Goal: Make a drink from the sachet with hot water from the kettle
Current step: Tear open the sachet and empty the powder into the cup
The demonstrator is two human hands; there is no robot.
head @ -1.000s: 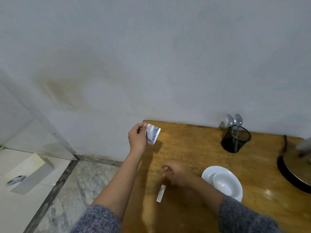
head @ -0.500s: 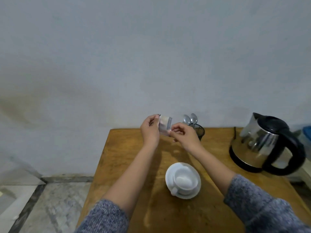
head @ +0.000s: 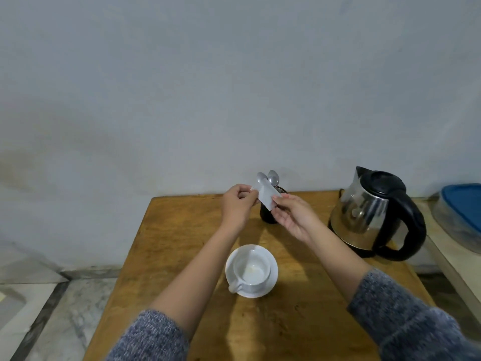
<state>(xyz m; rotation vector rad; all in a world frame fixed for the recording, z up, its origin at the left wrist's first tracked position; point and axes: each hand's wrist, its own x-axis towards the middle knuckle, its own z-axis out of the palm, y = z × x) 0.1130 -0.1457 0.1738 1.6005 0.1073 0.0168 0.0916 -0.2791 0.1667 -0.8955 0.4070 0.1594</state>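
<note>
i have the sachet [head: 267, 197] up in the air with both hands, at the back of the table [head: 182, 230], in front of the spoons [head: 268, 178] in the black holder [head: 268, 216]. my left hand [head: 235, 208] pinches its left edge with closed fingers, and my right hand [head: 294, 217] pinches its right edge with thumb and finger while the other fingers stay loose and open.

a second ago only my left hand held the sachet, out past the left corner of the table, and my right hand was down on the wood next to a small torn strip. half a second ago the two hands met. now they are together and the sachet sits more slanted. i think it is open and ready to tip, but i cannot see the torn end.

the cup [head: 251, 273] sits on its saucer [head: 272, 280] near me, well below the sachet. it has only a pale mark inside, so i think nothing is poured yet.

the kettle [head: 372, 212] stands close on the right, so i need to keep my right elbow in. the table's left edge drops to the floor. the clear way is straight down and toward me, to the cup.
</note>
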